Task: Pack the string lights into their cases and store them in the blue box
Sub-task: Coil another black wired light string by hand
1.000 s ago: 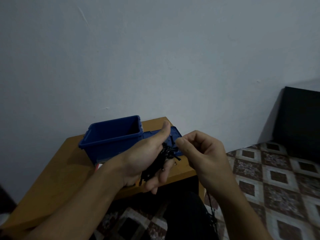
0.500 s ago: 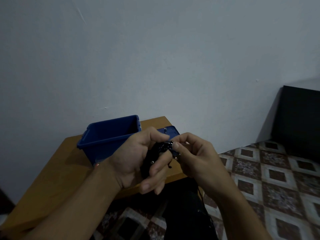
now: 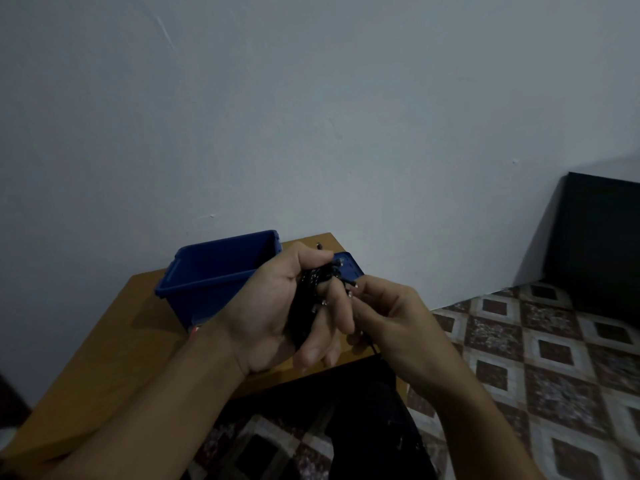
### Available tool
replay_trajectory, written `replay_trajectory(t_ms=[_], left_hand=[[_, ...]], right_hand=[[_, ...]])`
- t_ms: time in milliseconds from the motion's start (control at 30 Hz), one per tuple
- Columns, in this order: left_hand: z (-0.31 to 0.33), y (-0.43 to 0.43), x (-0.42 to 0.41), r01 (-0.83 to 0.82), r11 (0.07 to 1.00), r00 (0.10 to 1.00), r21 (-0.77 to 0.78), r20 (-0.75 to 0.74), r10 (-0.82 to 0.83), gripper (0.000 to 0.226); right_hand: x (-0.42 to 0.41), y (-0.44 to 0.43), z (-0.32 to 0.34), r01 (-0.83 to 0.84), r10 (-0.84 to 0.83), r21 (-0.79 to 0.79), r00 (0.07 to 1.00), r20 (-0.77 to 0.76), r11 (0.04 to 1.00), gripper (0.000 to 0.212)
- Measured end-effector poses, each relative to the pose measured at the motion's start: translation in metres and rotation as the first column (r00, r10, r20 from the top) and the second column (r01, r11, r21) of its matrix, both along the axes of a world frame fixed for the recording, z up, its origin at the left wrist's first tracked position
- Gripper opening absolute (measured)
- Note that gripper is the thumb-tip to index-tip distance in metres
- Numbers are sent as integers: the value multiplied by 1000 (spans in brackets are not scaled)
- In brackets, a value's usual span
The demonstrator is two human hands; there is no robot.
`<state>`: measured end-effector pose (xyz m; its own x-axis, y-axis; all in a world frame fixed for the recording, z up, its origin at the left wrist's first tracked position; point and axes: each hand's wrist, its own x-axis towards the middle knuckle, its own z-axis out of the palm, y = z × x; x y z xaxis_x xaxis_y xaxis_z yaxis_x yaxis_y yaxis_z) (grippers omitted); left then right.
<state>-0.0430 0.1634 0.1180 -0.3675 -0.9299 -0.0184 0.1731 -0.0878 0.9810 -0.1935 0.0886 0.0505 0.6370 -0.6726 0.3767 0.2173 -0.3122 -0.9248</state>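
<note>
A black bundle of string lights (image 3: 306,303) with small pale bulbs lies coiled in my left hand (image 3: 277,306), which is closed around it in front of the table edge. My right hand (image 3: 388,317) pinches the loose black wire at the bundle's right side; a strand trails down from it toward my lap. The blue box (image 3: 214,271) stands open on the wooden table (image 3: 114,348) just behind my left hand. A blue lid (image 3: 351,266) lies flat to the box's right, mostly hidden by my fingers. No case is visible.
A small red and white item (image 3: 194,331) peeks out at the box's front corner. A dark cabinet (image 3: 602,244) stands at the right against the pale wall. Patterned floor tiles (image 3: 554,358) spread to the right, and my dark trousers (image 3: 363,427) are below the table.
My right hand came in from apart to meet the bundle, then slid slightly down and right along the wire. My left hand turned and closed tighter around the coil.
</note>
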Motion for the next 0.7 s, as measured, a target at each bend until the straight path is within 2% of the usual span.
replay_trajectory(t_ms=[133, 267, 400, 500, 633, 700], left_hand=[[2, 2, -2, -17, 999, 1000, -35, 8, 17, 67], [7, 3, -8, -200, 976, 977, -82, -87, 193, 67], [13, 4, -4, -134, 988, 967, -73, -228, 114, 75], [12, 4, -3, -121, 990, 939, -78, -332, 89, 81], [12, 5, -8, -265, 959, 908, -104, -363, 212, 81], [14, 5, -10, -336, 936, 886, -106, -373, 275, 80]], right_hand=[[0, 1, 1, 0, 0, -11, 1000, -4, 1000, 22], [1, -1, -1, 31, -31, 1, 999, -16, 1000, 12], [2, 1, 0, 52, -52, 20, 998, -24, 998, 26], [1, 3, 0, -1, 0, -11, 996, -87, 1000, 10], [5, 1, -4, 58, -57, 1, 992, -110, 998, 26], [5, 0, -5, 110, -112, -22, 986, -126, 994, 22]])
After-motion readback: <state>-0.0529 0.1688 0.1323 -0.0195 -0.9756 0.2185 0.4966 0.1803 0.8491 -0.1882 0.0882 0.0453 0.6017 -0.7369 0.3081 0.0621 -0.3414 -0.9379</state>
